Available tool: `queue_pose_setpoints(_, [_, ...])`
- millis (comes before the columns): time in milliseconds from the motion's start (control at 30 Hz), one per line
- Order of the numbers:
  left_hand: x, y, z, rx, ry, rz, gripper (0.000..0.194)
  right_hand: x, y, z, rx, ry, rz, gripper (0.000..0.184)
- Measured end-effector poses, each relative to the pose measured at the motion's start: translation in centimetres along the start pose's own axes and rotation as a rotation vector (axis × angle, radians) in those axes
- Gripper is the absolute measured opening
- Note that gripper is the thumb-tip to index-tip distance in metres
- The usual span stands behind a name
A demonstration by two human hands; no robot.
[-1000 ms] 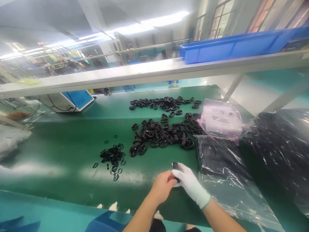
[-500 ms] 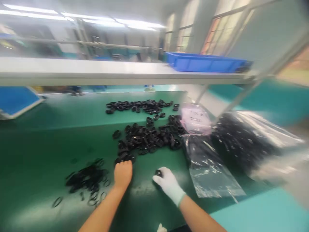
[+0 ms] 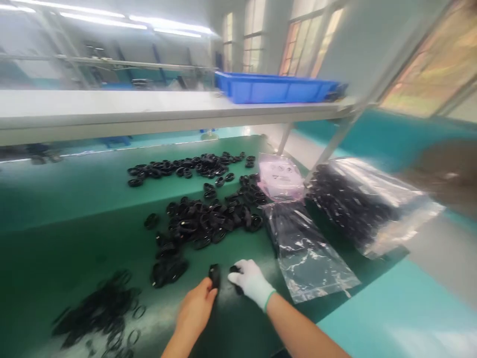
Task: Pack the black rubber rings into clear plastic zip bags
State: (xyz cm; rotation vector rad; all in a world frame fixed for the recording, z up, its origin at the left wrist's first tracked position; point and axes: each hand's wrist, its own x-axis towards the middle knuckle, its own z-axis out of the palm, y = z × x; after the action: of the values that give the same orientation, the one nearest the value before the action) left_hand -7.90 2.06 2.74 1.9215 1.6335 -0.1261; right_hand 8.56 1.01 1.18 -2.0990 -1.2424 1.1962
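My bare left hand (image 3: 196, 307) pinches a black oval part (image 3: 214, 276) upright between thumb and fingers, just above the green table (image 3: 227, 333). To its right, my right hand (image 3: 253, 281) in a white glove is closed on another black piece (image 3: 235, 271), mostly covered by the fingers. A small gap separates the two pieces. Beyond my hands lies a heap of black oval parts (image 3: 201, 221), with a cluster (image 3: 169, 271) nearest my left hand. Thin black rings (image 3: 100, 311) are piled at the lower left, blurred by motion.
A second row of black parts (image 3: 186, 166) lies farther back. On the right are a clear bag (image 3: 305, 253), a pink-tinted bag (image 3: 280, 174) and a large bag of black pieces (image 3: 354, 204). A white shelf (image 3: 112, 112) crosses above, bearing a blue bin (image 3: 276, 88).
My hands were together on one black piece, then parted. My left hand reached the heap and came back beside my right with a black oval part. The view has turned right.
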Motion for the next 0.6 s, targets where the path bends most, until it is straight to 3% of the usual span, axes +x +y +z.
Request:
queue_pose_setpoints(100, [-0.2, 0.8, 2.8, -0.415, -0.06, 0.051, 0.015, 0.2, 1.6, -0.3, 0.131, -0.131, 0.039, 0.046])
queue_pose_setpoints(200, [-0.2, 1.4, 5.0, -0.587, -0.049, 0.038, 0.014, 0.1, 2.4, -0.2, 0.215, -0.181, 0.071, 0.052])
queue_pose_setpoints(400, [-0.8, 1.7, 5.5, -0.579, -0.07, 0.062, 0.016, -0.6, 1.8, -1.2, 0.29, -0.226, 0.074, 0.055])
queue_pose_setpoints(600, [-0.8, 2.1, 5.3, -0.502, -0.105, -0.001, 0.016, -0.5, 1.6, -1.0, 0.196, -0.224, 0.046, 0.054])
